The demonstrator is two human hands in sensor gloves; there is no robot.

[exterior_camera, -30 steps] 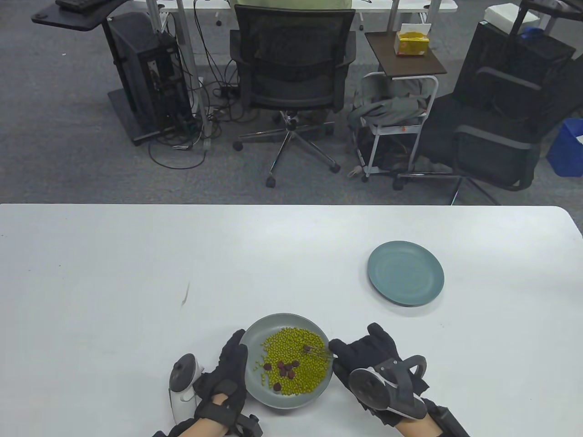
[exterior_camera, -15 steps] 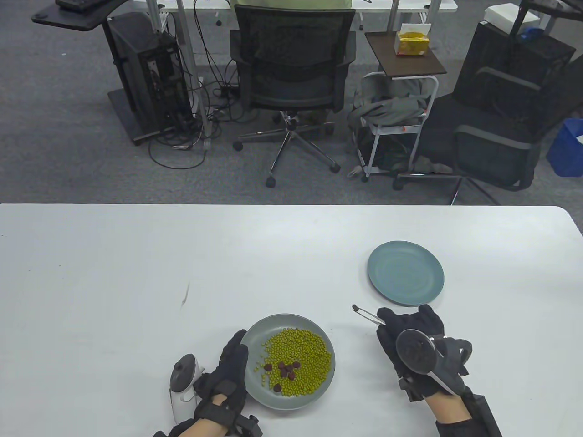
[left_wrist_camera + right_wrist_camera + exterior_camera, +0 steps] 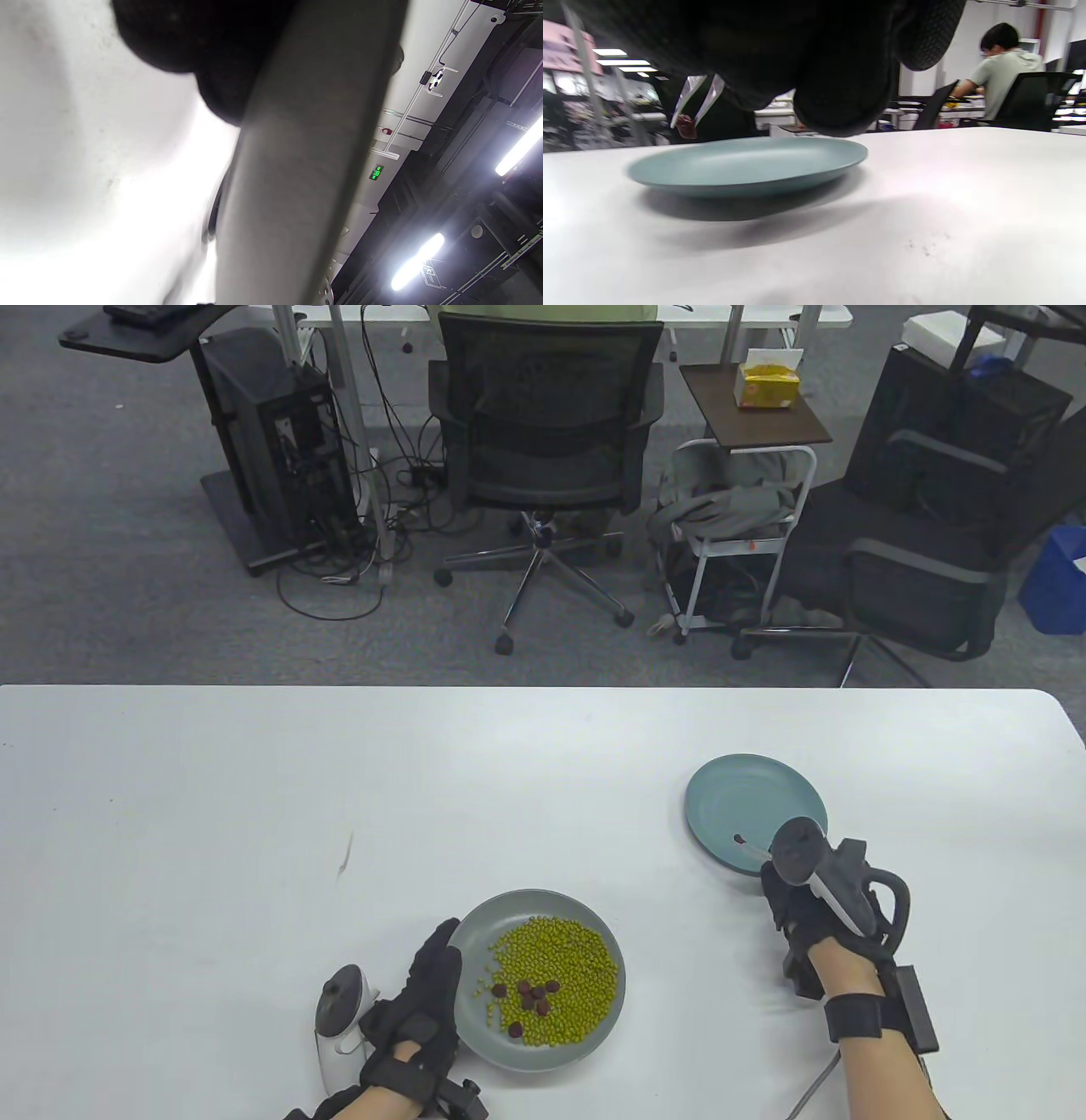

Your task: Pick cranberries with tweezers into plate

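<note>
My right hand (image 3: 806,912) grips metal tweezers (image 3: 752,849) whose tips pinch a dark red cranberry (image 3: 740,840) just above the blue plate (image 3: 789,793). In the right wrist view the tweezers (image 3: 698,97) hold the cranberry (image 3: 686,126) a little above the plate (image 3: 746,165). My left hand (image 3: 424,1005) rests against the left rim of the grey plate (image 3: 594,1027), which holds green beans (image 3: 564,976) and several cranberries (image 3: 534,993). The left wrist view shows only the glove and the plate's rim (image 3: 297,169), blurred.
The white table (image 3: 254,814) stretches left and back from both plates. Beyond its far edge stand an office chair (image 3: 543,458), a small side table (image 3: 751,403) and a computer tower (image 3: 271,449).
My right hand has carried the tweezers with a cranberry from the grey plate rightward and away, to above the blue plate. My left hand has not moved.
</note>
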